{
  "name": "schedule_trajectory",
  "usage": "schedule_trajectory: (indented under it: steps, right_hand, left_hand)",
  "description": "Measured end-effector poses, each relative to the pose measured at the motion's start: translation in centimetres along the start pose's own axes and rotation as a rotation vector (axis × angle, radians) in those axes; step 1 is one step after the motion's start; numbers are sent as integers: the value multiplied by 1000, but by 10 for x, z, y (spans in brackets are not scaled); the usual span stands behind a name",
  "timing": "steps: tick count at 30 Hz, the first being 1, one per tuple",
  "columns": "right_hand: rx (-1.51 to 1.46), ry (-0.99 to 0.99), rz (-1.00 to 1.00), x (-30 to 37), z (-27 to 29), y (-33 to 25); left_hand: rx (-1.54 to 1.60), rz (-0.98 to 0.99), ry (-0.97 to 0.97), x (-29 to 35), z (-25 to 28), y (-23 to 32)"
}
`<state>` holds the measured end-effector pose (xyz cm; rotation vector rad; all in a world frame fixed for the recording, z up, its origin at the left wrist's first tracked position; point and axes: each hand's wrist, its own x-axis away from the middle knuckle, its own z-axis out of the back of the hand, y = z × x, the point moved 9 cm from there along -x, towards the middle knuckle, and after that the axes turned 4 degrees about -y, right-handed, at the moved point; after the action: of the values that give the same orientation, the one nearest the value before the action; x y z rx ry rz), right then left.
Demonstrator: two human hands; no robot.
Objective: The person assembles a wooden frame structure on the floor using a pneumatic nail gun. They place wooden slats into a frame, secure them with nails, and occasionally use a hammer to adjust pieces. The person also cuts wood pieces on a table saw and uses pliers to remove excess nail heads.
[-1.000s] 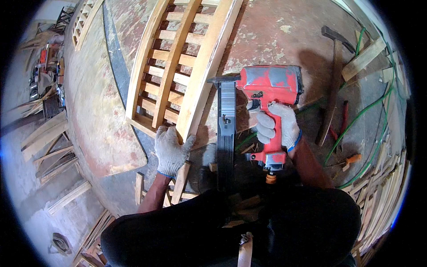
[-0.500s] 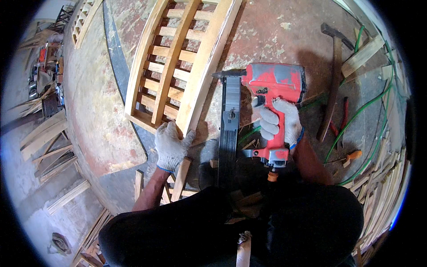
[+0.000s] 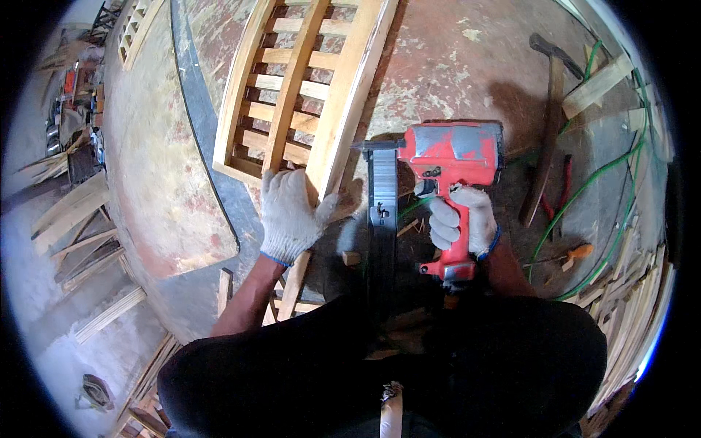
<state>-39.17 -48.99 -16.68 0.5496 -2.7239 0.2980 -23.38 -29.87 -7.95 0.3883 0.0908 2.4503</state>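
Note:
A slatted wooden frame (image 3: pixel 338 124), with long rails and several cross slats, lies ahead of me and slightly left. My left hand (image 3: pixel 290 215), in a white knit glove, grips its near end, fingers over the end piece and thumb along the right side. In my right hand (image 3: pixel 473 217), also gloved, is a red and grey nail gun (image 3: pixel 453 150), held by its handle. Its black magazine (image 3: pixel 382 219) points down toward my legs. The gun's nose is beside the frame's right rail; I cannot tell whether they touch.
A hammer (image 3: pixel 553 95) lies on the right, near red-handled pliers (image 3: pixel 561 191), an orange-handled tool (image 3: pixel 579 252) and a green hose (image 3: pixel 584 188). Wood strips (image 3: pixel 635 314) are piled at far right. More planks (image 3: pixel 73 204) lie left. Another slatted frame (image 3: pixel 139 29) is at far left.
The wooden frame and my left hand have shifted a little away from me and to the right. The nail gun has come slightly nearer to me, still in my right hand.

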Motion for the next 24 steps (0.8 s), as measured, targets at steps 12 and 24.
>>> schedule_trajectory:
  steps: [12, 24]
  right_hand:
    - [-131, -141, -139, 0, 6, 33]
    - [8, -20, 11, -8, -1, 4]
  left_hand:
    - [29, -4, 175, 26, -1, -3]
    - [72, -38, 210, 27, -2, -5]
